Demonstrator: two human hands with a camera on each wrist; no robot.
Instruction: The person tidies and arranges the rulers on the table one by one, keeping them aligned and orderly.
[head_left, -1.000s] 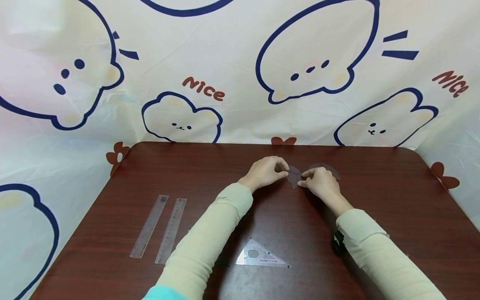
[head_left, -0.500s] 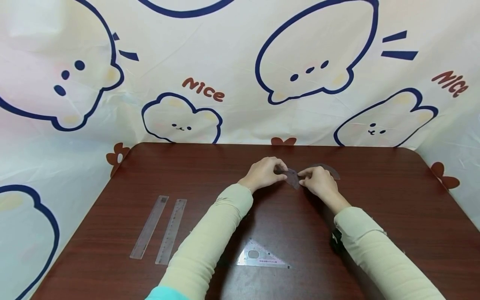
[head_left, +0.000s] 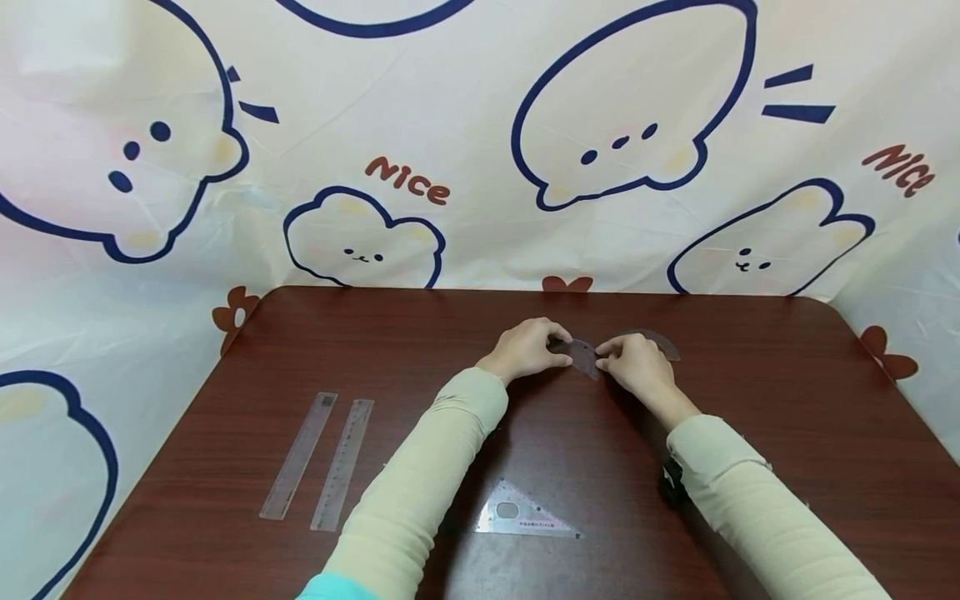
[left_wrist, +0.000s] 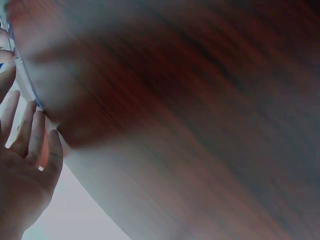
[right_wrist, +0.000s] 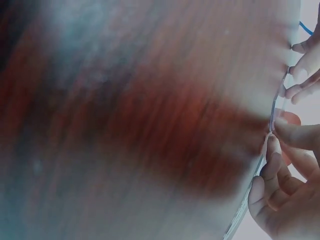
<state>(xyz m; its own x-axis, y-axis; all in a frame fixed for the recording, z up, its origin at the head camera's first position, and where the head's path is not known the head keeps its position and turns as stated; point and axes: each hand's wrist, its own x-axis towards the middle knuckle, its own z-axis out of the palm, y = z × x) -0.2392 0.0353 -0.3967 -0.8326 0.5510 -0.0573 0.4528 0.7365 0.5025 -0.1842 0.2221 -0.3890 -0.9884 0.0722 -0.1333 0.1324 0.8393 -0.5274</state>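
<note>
A small clear plastic piece, which looks like a set square with a dark dot near one corner, is between the two hands at the far part of the table. My left hand holds its left side with thumb and fingers. On the right side, the fingertips of my right hand grip it; the right wrist view shows thumb and finger meeting at its thin edge. Fingers hide parts of its outline. Just behind the right hand, a clear rounded protractor is partly covered.
Two clear straight rulers lie side by side at the left. Nearer the front lies a clear triangular set square with an oval cut-out. A patterned sheet rises behind the brown table.
The held piece has turned and shifted slightly left between the fingers. The left hand has drawn back a little; the rulers, triangle and protractor stay where they were.
</note>
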